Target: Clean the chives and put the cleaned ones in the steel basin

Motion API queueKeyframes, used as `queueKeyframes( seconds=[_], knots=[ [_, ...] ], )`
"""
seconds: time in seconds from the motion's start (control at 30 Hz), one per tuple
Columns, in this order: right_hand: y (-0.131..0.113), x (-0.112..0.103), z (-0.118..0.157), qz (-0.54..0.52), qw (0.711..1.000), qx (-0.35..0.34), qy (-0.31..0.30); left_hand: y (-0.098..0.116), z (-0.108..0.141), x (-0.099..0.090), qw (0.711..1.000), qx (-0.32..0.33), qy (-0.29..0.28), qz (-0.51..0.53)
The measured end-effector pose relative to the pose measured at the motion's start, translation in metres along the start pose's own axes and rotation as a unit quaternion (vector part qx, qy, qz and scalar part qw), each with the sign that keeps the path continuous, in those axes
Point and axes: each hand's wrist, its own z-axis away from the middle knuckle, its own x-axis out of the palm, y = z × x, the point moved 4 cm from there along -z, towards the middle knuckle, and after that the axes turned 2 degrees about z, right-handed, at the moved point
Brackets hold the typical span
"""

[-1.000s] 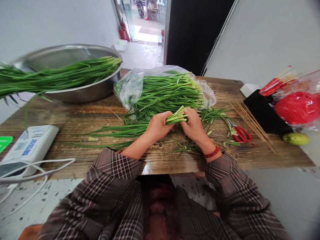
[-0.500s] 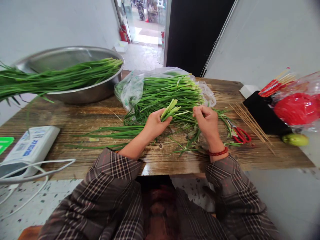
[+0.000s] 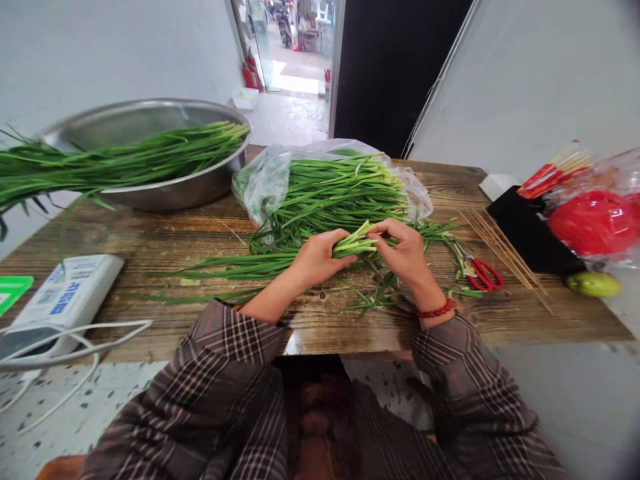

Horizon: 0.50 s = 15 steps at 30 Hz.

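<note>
My left hand (image 3: 323, 259) is wrapped round a small bunch of garlic chives (image 3: 354, 244), their pale cut ends pointing right and the green leaves trailing left over the table. At those pale ends, my right hand (image 3: 403, 252) pinches with thumb and forefinger; exactly which stem it grips is partly hidden. Just beyond both hands lies a large heap of garlic chives (image 3: 345, 190) on an opened clear plastic bag (image 3: 267, 187). Trimmed scraps (image 3: 373, 297) are scattered below and beside my right hand.
A steel basin (image 3: 170, 193) with more chives stands at the back left. Red-handled scissors (image 3: 485, 275) and thin bamboo skewers (image 3: 510, 257) lie to the right, beside a black box (image 3: 535, 233). A white device (image 3: 75, 293) with cables sits at the left.
My right hand has moved left and slightly down, from apart to touching the chive ends. My left hand with its bunch has shifted slightly right and down.
</note>
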Motion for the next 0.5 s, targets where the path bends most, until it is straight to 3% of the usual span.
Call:
queueKeyframes(
  seconds=[0.17,0.4,0.5],
  knots=[
    [0.0,0.007,0.001,-0.013,0.999,0.001,-0.032,0.003,-0.001,0.002,1.0,0.023,0.001,-0.007],
    [0.005,0.006,0.002,-0.12,0.987,0.11,-0.001,0.003,-0.005,-0.012,0.992,0.002,0.073,0.098],
    [-0.004,0.011,0.002,-0.112,0.989,0.078,-0.06,0.001,-0.006,-0.013,0.986,-0.002,0.087,0.143]
  ],
)
